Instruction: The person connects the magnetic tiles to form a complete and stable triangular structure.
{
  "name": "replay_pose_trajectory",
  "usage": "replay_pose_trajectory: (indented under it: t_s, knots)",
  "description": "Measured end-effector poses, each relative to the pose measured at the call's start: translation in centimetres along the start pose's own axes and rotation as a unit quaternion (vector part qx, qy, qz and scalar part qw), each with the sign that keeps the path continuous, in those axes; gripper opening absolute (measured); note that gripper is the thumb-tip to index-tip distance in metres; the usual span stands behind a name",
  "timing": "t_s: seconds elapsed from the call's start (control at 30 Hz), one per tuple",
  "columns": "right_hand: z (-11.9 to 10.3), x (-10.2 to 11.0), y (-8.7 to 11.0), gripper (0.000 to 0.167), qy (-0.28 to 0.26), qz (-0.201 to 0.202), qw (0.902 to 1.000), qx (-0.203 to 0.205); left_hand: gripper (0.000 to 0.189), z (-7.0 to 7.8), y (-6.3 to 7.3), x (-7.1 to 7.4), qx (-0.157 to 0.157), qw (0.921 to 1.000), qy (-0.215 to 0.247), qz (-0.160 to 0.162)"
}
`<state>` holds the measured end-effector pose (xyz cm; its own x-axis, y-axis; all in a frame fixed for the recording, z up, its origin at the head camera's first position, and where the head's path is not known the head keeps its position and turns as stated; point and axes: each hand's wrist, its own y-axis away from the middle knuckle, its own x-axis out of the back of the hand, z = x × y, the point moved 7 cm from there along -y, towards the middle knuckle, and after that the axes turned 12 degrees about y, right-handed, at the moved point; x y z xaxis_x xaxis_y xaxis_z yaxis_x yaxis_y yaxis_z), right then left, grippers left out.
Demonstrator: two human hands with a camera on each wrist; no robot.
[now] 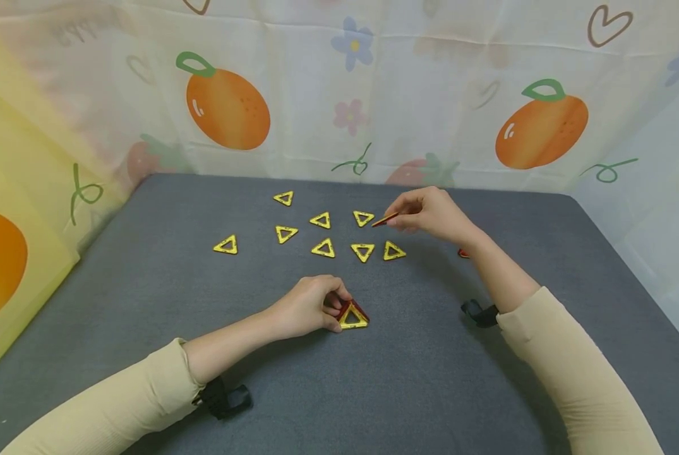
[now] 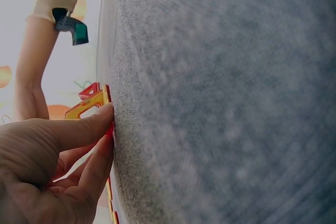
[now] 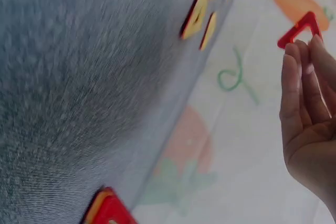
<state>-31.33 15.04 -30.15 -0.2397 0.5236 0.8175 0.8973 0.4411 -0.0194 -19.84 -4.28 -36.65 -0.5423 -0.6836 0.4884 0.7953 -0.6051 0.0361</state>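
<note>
Near the table's middle my left hand (image 1: 309,308) pinches the edge of a small standing structure of triangular magnetic tiles (image 1: 354,325). Its near face is yellow and the sides behind show red. From the left wrist, the thumb and fingertips press on the tile pieces (image 2: 84,105) close to the tabletop. My right hand (image 1: 432,213) is raised over the back of the table and pinches one triangular magnetic tile (image 3: 307,21) between thumb and fingertips. That tile shows red in the right wrist view and nearly edge-on in the head view.
Several yellow triangular tiles (image 1: 362,252) lie spread across the back of the grey table (image 1: 146,303). A red tile (image 1: 463,253) lies partly hidden behind my right forearm. A printed curtain (image 1: 311,95) hangs along the table's back edge.
</note>
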Motion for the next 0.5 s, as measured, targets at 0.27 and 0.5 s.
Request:
replay_pose_trajectory:
  t_s: [0.27, 0.5]
  knots:
    - [-3.9, -2.1, 2.0, 0.011, 0.058, -0.040, 0.9949, 0.072, 0.038, 0.0, 0.0, 0.0, 0.002, 1.0000, -0.006, 0.002]
    - [-6.3, -3.8, 3.8, 0.010, 0.049, -0.059, 0.9889, 0.127, 0.038, 0.0, 0.0, 0.0, 0.005, 0.9999, -0.006, 0.006]
